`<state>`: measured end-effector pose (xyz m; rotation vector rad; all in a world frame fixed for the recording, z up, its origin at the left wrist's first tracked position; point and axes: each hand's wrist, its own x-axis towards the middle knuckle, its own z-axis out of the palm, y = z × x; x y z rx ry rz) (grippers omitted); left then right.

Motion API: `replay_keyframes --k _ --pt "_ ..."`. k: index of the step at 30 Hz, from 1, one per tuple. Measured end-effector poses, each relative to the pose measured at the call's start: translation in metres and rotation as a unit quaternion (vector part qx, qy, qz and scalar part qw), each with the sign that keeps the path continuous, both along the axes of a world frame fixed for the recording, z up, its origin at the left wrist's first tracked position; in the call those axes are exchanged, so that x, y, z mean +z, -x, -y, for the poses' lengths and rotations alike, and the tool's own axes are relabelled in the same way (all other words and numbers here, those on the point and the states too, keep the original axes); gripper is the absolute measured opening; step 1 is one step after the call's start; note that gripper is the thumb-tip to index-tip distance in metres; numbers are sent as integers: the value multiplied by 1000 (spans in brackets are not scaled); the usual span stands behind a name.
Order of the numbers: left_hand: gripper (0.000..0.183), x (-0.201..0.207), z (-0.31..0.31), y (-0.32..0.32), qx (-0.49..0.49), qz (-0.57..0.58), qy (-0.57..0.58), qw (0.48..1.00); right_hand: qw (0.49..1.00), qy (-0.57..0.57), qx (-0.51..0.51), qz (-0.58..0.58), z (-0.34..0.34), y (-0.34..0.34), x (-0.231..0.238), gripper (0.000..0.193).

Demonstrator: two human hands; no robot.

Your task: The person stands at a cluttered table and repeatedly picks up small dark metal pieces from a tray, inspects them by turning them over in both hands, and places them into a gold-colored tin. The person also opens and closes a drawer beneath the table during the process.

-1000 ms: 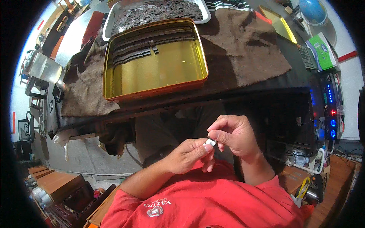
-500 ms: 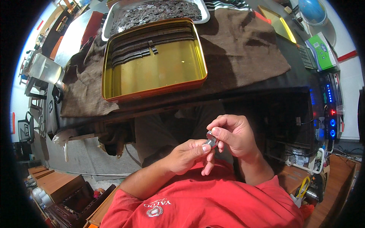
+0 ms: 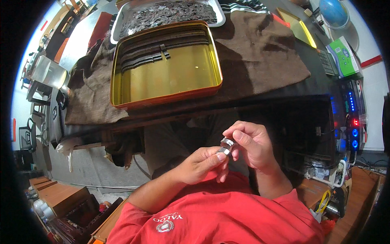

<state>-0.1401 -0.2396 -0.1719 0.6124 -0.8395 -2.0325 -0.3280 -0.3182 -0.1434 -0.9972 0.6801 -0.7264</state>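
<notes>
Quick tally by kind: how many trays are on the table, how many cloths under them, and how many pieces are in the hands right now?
Gold tin tray: 1
Silver tray of small dark pieces: 1
Brown cloth: 1
Small metal piece, pinched between left hand and right hand: 1
Total: 4

Green-and-white rectangular box point(image 3: 344, 57) at table's far right edge; flat yellow packet point(image 3: 301, 27) beyond brown cloth.

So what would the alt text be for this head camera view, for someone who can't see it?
Both hands, left hand and right hand, pinch a small silvery metal piece above the person's lap. Ahead, a gold tin tray holding dark strips sits on a brown cloth.
</notes>
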Motion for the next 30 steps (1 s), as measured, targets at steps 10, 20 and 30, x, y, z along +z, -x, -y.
replay_keyframes --k 10,20,30 --pt "27 8 4 -9 57 394 216 891 969 212 38 -119 0 2 -4 7" --pt "28 4 5 -20 112 308 130 936 995 87 -12 -53 -20 -8 -6 7" --pt "19 -5 6 4 320 115 43 939 981 -50 -183 34 -45 -31 -19 7"
